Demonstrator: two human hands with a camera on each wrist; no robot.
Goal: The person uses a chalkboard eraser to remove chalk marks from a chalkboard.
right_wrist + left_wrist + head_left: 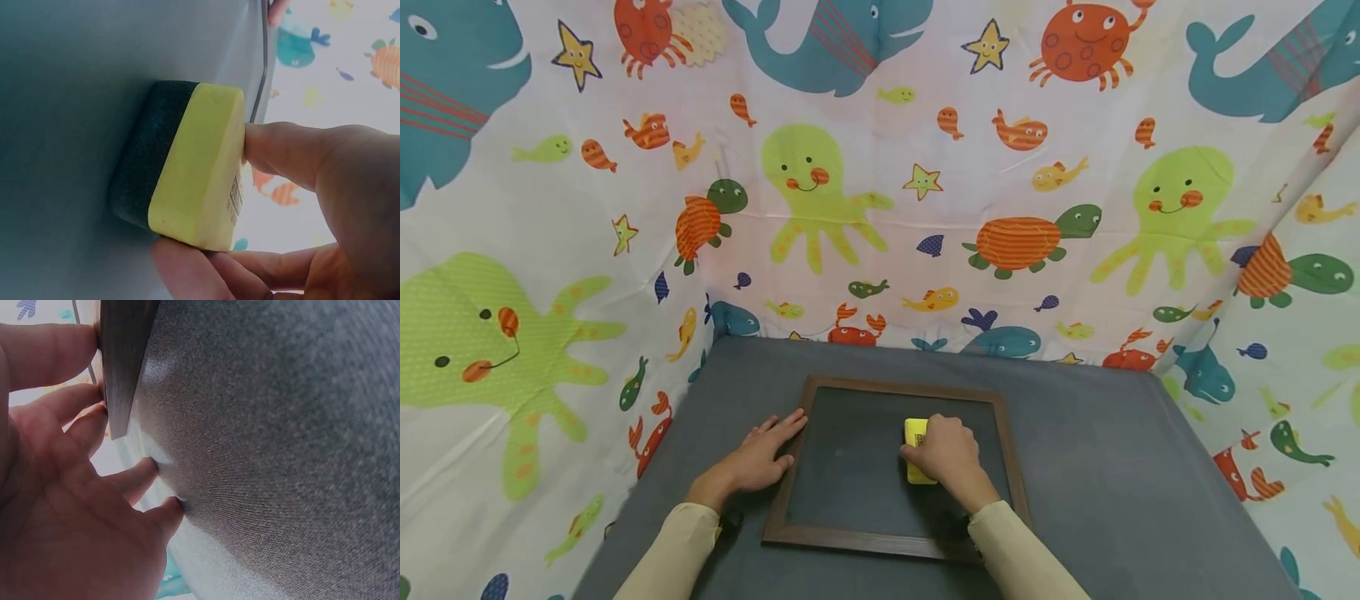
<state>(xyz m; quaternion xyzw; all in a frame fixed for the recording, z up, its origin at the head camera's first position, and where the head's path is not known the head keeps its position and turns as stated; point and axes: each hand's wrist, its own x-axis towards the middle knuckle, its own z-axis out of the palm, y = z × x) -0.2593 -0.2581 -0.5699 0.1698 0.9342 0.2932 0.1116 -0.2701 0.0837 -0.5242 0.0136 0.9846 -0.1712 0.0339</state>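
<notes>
From above, a dark slate (850,475) in a brown wooden frame (1011,467) lies flat on a grey cloth-covered table (1112,467), with a sea-creature curtain (880,167) hung around it. The right hand (951,454) grips a yellow sponge (914,437) and holds it down on the slate, right of the middle. The left hand (760,458) lies spread and flat on the table, fingertips at the frame's left rail. This looks like wiping in mid-course: one hand steadies, the other rubs. By my judgement the next stroke calls for even downward pressure and a firm brace on the frame so it does not slide on the cloth.

At the left wrist, the fingers (75,425) are straight and lie against the frame's edge (122,369), which is smooth, dark-stained wood with a square profile. Two fingertips press into the cloth (281,444), a fine, slightly fuzzy weave.

At the right wrist, the sponge (194,175) is a rounded block, soft yellow foam backed by a dark scouring layer that sits flush on the smooth, matt slate (75,94). Thumb and fingers (281,150) pinch its sides; a small printed label shows on the yellow face.
</notes>
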